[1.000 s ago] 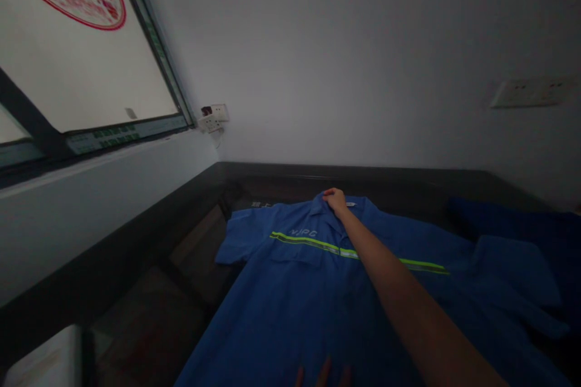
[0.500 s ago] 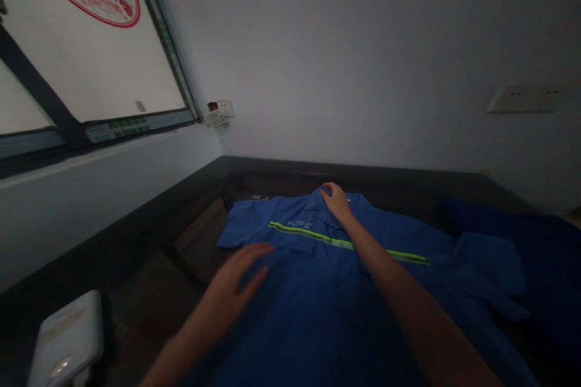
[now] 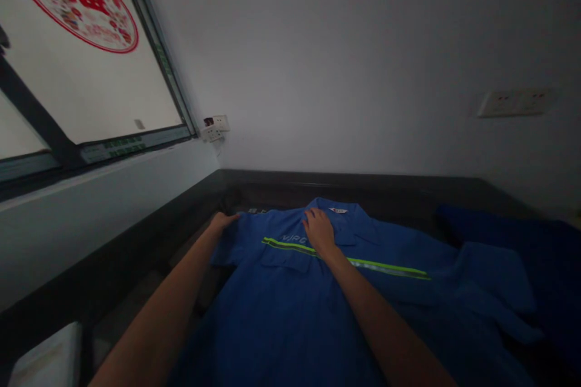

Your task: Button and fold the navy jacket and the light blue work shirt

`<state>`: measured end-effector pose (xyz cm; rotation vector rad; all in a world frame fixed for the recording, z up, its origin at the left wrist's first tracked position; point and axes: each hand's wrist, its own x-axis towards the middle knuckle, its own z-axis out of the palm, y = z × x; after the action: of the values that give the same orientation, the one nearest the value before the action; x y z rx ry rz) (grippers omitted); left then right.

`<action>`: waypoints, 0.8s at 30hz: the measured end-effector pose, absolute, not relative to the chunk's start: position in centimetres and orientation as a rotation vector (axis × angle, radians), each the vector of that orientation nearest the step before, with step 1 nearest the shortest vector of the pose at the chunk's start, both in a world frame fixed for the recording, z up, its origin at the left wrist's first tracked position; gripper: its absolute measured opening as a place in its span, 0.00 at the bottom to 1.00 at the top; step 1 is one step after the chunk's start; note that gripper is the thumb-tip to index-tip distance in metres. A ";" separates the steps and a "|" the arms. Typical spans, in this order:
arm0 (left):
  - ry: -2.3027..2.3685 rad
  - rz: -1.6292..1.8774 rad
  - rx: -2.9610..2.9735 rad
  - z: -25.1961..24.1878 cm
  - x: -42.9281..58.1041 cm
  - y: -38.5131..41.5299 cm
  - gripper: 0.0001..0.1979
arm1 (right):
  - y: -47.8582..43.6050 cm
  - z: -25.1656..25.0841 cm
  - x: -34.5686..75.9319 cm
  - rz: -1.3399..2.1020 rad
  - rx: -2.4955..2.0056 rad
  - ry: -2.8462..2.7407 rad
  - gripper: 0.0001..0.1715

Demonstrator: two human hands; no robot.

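A blue short-sleeved work shirt (image 3: pixel 290 293) is spread out face up, its collar toward the far wall. A yellow-green reflective stripe (image 3: pixel 385 268) crosses its chest, and pale lettering sits above the stripe on the left. At the outer top edge of the left sleeve, my left hand (image 3: pixel 221 222) is closed on the cloth; its fingertips are partly hidden in the dim light. My right hand (image 3: pixel 319 231) rests on the shirt just below the left side of the collar, fingers laid over the fabric. A small white label (image 3: pixel 338 210) shows inside the collar.
Darker blue cloth (image 3: pixel 508 230) lies at the right. A white boxy object (image 3: pixel 48 357) stands at the lower left. Behind the shirt runs a dark raised edge (image 3: pixel 363 181) along the wall. A window (image 3: pixel 113 91) is at the left, with wall sockets (image 3: pixel 517 101) farther right.
My left hand has moved forward and left from above the shirt to the sleeve edge and closed there. My right hand has come off the collar edge down onto the upper chest.
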<state>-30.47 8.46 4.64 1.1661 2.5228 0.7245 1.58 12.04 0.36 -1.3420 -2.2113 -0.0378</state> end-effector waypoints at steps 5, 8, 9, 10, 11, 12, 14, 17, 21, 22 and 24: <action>2.539 0.750 1.196 4.9 -32.0 9.6 0.10 | 11.9 -0.3 1.4 -0.019 -1.372 -2.293 0.22; 2.590 0.804 1.244 4.9 -32.7 9.3 0.12 | 11.8 -0.5 1.3 0.013 -1.392 -2.327 0.23; 2.608 0.819 1.254 4.8 -32.8 9.2 0.13 | 11.7 -0.4 1.3 0.025 -1.400 -2.337 0.23; 2.623 0.832 1.258 4.6 -32.9 9.0 0.15 | 11.6 -0.4 1.3 0.037 -1.406 -2.347 0.24; 2.637 0.843 1.255 4.3 -33.0 8.9 0.15 | 11.6 -0.3 1.3 0.047 -1.412 -2.357 0.24; 2.649 0.854 1.246 4.0 -33.0 8.7 0.16 | 11.6 -0.3 1.3 0.055 -1.417 -2.368 0.24; 2.666 0.869 1.216 3.3 -33.0 8.7 0.16 | 11.5 -0.1 1.3 0.064 -1.428 -2.385 0.25; 2.665 0.889 1.181 2.6 -33.0 8.9 0.16 | 11.5 0.2 1.2 0.053 -1.429 -2.386 0.24; 2.651 0.927 1.193 2.4 -33.0 9.1 0.17 | 11.5 0.3 1.2 0.055 -1.424 -2.373 0.23; 2.654 0.932 1.199 2.4 -33.0 9.1 0.16 | 11.4 0.2 1.2 0.063 -1.422 -2.379 0.23; 2.662 0.939 1.216 2.3 -32.9 8.8 0.16 | 11.4 0.0 1.2 0.074 -1.414 -2.399 0.23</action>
<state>-32.92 8.80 2.34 1.2162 2.6615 0.9389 1.16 11.39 -0.02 -1.4138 -2.3995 0.0743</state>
